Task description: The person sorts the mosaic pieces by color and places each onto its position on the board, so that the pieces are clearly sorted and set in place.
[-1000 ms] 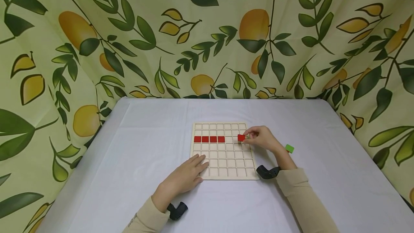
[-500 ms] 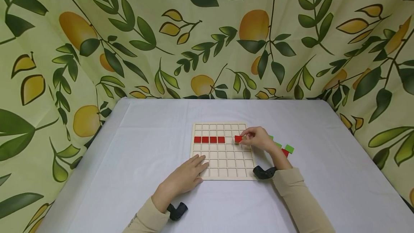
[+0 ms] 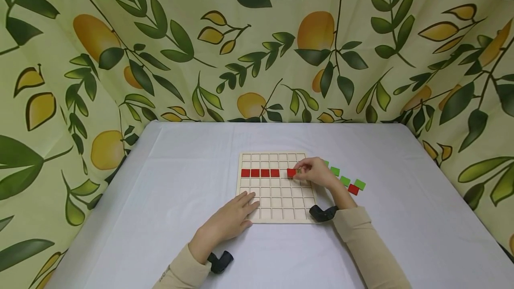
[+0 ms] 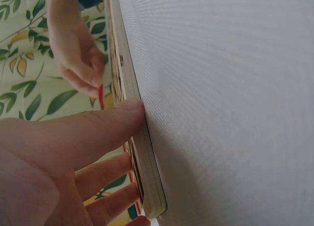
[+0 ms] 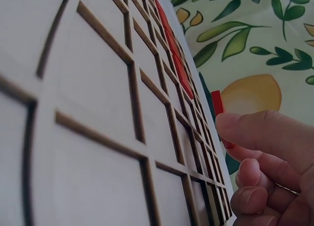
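A square wooden grid board [image 3: 281,202] lies on the white-covered table, with a row of red tiles [image 3: 255,173] set in cells on its left side. My right hand [image 3: 315,172] pinches another red tile [image 5: 217,102] between thumb and fingers, over the same row and right of the placed ones. A sliver of green shows beside those fingers in the head view. My left hand [image 3: 229,217] rests on the board's near left corner, fingers spread and fairly straight. Its thumb [image 4: 105,130] touches the board's side edge in the left wrist view.
Loose green tiles [image 3: 335,171] and one red tile [image 3: 353,189] lie on the table right of the board, partly behind my right forearm. A leaf-and-fruit patterned curtain [image 3: 257,57] hangs behind the table [image 3: 120,217]. Both wrists carry black devices [image 3: 221,262].
My right hand has moved left over the board with the red tile. More of the loose tiles on the right have come into sight. The left hand has stayed still.
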`<state>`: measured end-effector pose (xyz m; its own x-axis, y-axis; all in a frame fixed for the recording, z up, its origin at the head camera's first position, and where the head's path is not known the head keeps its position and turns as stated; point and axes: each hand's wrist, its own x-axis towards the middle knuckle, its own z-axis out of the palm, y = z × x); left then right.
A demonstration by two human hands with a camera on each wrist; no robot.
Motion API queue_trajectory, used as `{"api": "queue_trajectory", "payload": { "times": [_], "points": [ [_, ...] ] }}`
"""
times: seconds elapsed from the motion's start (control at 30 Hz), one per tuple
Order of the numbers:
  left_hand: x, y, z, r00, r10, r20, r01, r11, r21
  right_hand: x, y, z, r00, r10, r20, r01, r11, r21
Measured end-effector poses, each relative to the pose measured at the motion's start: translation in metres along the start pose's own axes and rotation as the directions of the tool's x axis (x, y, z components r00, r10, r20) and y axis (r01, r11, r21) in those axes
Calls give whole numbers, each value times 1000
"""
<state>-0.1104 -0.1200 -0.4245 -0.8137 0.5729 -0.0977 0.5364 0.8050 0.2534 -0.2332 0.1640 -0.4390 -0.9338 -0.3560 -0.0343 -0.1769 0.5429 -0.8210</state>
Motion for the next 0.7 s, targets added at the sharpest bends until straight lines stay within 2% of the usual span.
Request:
{"api": "queue_trajectory", "payload": {
  "times": [0.2,0.7],
  "points": [
    [0,0,0,1000,4,-3,-4,1000,12,4,-1,4,1000,-9,-6,9,1000,-23],
    [0,1,0,1000,6,-5,-6,1000,9,11,-3,10,1000,27,-12,-27,998,-62]
  ]
}}
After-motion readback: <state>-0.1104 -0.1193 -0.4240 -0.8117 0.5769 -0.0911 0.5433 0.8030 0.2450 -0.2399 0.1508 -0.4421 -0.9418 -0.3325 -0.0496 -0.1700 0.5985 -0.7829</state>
